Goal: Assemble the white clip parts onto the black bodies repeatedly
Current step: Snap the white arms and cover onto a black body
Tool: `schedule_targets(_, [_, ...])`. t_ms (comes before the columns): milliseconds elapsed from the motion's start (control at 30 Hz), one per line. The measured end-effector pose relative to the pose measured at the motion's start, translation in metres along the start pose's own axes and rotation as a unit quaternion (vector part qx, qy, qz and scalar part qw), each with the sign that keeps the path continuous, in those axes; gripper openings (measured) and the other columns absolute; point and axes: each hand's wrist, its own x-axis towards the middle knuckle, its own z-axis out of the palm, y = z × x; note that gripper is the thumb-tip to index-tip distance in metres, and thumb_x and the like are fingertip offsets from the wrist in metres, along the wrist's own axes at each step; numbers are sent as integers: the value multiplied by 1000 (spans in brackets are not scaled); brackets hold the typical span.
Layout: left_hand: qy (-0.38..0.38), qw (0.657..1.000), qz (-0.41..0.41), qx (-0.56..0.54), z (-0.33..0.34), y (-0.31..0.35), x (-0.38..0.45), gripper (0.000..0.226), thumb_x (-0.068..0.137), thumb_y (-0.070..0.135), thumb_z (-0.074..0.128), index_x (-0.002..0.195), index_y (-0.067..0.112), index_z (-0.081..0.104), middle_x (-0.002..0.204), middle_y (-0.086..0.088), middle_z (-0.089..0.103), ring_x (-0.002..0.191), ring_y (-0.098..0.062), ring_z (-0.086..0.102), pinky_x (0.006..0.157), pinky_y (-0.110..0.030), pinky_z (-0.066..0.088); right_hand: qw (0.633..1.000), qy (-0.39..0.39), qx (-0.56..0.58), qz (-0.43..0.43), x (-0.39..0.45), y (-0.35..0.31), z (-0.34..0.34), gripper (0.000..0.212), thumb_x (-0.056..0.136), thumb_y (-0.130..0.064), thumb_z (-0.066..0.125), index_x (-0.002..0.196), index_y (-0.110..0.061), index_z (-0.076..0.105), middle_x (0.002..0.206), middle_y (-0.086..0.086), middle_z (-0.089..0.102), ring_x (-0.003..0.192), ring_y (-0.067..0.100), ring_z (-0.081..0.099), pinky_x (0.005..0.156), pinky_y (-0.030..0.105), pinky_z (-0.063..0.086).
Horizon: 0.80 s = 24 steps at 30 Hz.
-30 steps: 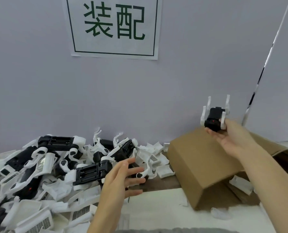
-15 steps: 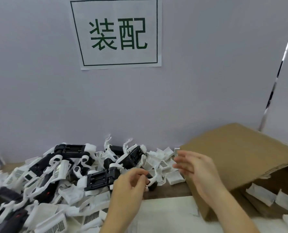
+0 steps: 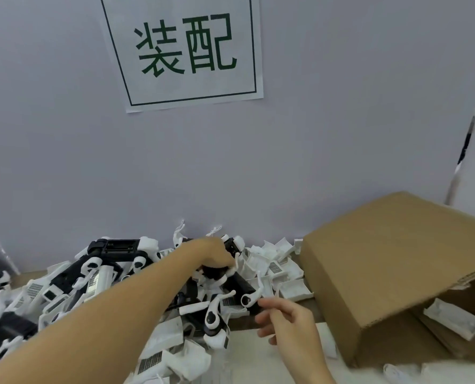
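From the head camera, the left hand is reaching deep into the pile of parts, its fingers curling down around a black body with a white end, gripping it right in the thick of the heap. Just beyond that grip, another black body is leaning against the grey wall, and white clip parts are crowding in on its right side. Nearer the camera from the grip, the right hand is hovering with fingers loosely spread, holding nothing, its fingertips just beside a white clip arm. Right of this hand, the cardboard box is lying tipped, its side standing close and walling off that direction. Below the hand, a pale strip of table is showing. Above it all, a paper sign is hanging on the wall.
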Motion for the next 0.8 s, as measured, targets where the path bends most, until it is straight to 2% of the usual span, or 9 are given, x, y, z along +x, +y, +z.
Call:
schedule_targets(67, [-14,1000,6,-7,-5,-2,6,38,91,46,65,77,13,51,77,1,54,71,-16,55,69,-29,44,1000,0,7,-1,2,2,1,34,97,4,47,89,-13,75,69,3,74,50,11,63,46,16,43])
schedule_targets(167, [12,1000,20,-9,-8,-3,3,38,88,43,70,72,15,51,71,2,54,61,-12,51,56,-26,40,1000,4,17,-2,4,3,0,34,98,4,46,89,-13,75,70,5,74,51,12,63,47,14,43])
schedule_targets(267, [67,988,30,-136,-11,-5,-10,32,85,37,73,81,12,55,70,0,61,58,-12,57,49,-22,43,1000,6,23,-4,5,3,-1,34,99,3,46,91,-13,75,72,5,75,53,13,64,48,13,43])
schedule_targets(333, [111,960,39,-253,-14,-3,-25,30,85,32,73,91,8,55,74,-4,66,59,-15,62,51,-25,53,1000,8,18,-6,5,4,-2,34,99,2,46,92,-14,75,73,4,75,54,12,64,49,14,43])
schedule_targets(433, [178,881,68,-432,-12,2,-56,21,85,27,75,98,14,65,82,-7,73,68,-22,71,68,-37,65,1000,6,16,-5,4,4,0,34,99,2,46,93,-14,76,73,5,75,54,12,63,50,15,43])
schedule_targets(567, [208,734,113,-636,14,2,-98,20,90,29,74,106,17,71,79,1,76,67,-15,73,61,-32,62,1000,1,17,-18,1,2,2,37,99,4,47,88,-13,77,69,8,74,50,10,60,47,13,42])
schedule_targets(667, [222,640,117,-726,49,-1,-115,21,92,27,71,109,15,70,90,-3,78,82,-19,76,69,-36,60,999,3,1,-44,-1,1,2,35,98,5,47,87,-11,76,66,8,72,49,10,59,47,14,42])
schedule_targets(733, [228,603,112,-756,71,0,-118,31,86,31,74,112,15,68,98,-9,78,95,-24,75,81,-47,60,998,3,-12,-64,-1,1,3,35,97,6,47,85,-11,75,65,7,72,49,9,58,47,14,41])
schedule_targets(800, [236,588,103,-767,85,0,-115,41,76,35,77,110,14,68,99,-11,78,97,-26,75,91,-55,57,996,-1,-28,-85,-1,-1,6,35,96,6,48,84,-12,75,64,6,70,49,8,58,47,14,42])
